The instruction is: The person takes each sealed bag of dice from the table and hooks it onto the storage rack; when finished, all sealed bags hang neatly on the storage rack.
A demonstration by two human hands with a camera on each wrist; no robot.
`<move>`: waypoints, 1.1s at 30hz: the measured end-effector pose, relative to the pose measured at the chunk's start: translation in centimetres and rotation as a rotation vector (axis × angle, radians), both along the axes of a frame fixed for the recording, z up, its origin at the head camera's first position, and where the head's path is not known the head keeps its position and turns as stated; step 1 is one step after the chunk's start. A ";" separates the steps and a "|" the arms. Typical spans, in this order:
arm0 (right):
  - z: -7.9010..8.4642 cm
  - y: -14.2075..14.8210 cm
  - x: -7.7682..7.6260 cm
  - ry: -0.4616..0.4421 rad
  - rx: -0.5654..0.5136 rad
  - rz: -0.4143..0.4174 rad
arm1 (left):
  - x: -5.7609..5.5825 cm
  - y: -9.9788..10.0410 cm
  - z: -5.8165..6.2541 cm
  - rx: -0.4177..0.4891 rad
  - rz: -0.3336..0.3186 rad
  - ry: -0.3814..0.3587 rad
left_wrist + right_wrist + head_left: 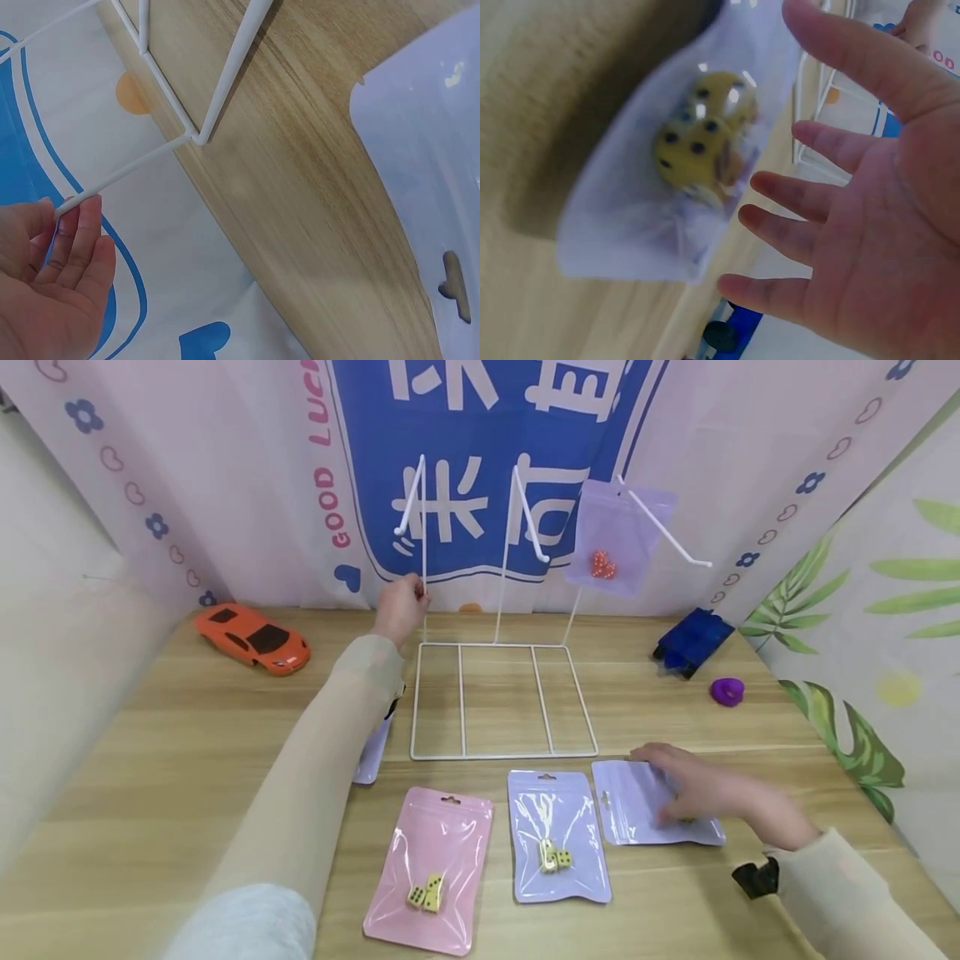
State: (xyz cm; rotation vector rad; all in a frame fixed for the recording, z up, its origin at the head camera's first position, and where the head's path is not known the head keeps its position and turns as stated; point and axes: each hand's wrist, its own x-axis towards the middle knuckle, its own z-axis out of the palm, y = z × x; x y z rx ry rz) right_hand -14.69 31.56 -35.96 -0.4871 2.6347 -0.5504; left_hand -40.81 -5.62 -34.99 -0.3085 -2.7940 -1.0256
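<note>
My left hand [401,608] pinches the left upright of a white wire rack [510,757]; in the left wrist view the thumb and fingertips meet round the thin rod [127,169]. My right hand [708,789] is over a lilac zip bag [630,806] lying sideways. In the right wrist view its fingers are spread beside the bag, which has yellow dice [697,142] inside. A second lilac bag [558,818] and a pink bag [442,827], both with yellow dice, lie in front of the rack. A lilac bag [618,527] with red dice hangs on the right hook.
Partly hidden by the left forearm, another lilac bag [371,756] lies left of the rack. An orange toy car [253,639] stands at the back left. At the right are a blue toy vehicle [693,642] and a small purple object [727,692]. A printed curtain hangs behind.
</note>
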 end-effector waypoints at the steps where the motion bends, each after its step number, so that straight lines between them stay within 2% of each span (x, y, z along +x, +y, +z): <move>1: -0.1 -0.1 0.1 -0.007 0.014 0.001 | 0.0 0.0 0.1 0.003 0.001 -0.007; 4: -0.5 -0.2 0.2 -0.010 0.040 -0.001 | 0.0 0.0 0.1 -0.003 0.001 -0.011; 6: -0.7 -0.3 0.3 0.024 0.074 -0.010 | 0.0 0.0 0.1 -0.008 0.002 -0.001; 11: -0.9 -0.3 0.1 0.125 0.198 -0.068 | -0.2 0.0 0.0 -0.009 0.005 0.008; 14: -1.0 -0.3 -0.1 0.123 0.221 -0.114 | -0.2 0.0 -0.1 -0.011 0.004 0.005; 20: -0.7 0.1 -0.8 0.172 0.136 -0.170 | -0.1 0.1 -0.1 -0.018 0.005 0.015; 24: 0.2 0.4 -1.1 0.191 0.041 -0.178 | 0.0 0.1 -0.1 -0.015 0.008 0.013; 33: 2.8 0.3 -0.8 0.145 -0.157 -0.176 | 0.0 0.1 0.1 -0.007 0.004 -0.010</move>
